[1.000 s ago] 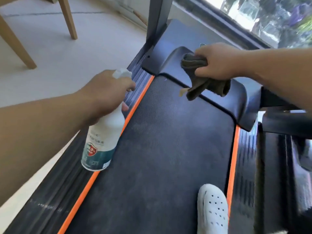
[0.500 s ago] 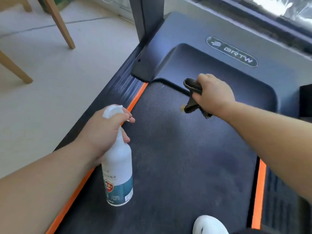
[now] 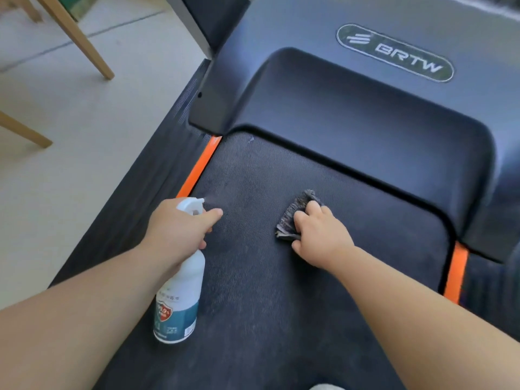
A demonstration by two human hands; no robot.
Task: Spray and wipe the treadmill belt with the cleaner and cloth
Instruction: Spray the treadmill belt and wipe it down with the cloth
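Note:
The dark textured treadmill belt [image 3: 351, 240] fills the middle of the view, edged by orange strips. My left hand [image 3: 180, 229] grips a white spray bottle [image 3: 180, 299] with a teal label, held above the belt's left side, its nozzle pointing forward over the belt. My right hand [image 3: 320, 235] presses a dark grey cloth [image 3: 295, 212] flat onto the belt, a little below the motor cover. Part of the cloth is hidden under my fingers.
The dark motor cover [image 3: 365, 114] with a BRTW logo rises beyond the belt. Ribbed side rails [image 3: 152, 192] flank the orange strips. Pale floor [image 3: 84, 164] and wooden furniture legs [image 3: 81, 43] lie to the left. A treadmill upright [image 3: 213, 21] stands at the back.
My right hand has come down from the motor cover's edge and now holds the cloth flat on the belt. My left hand with the bottle moved forward over the belt; my view has tilted down.

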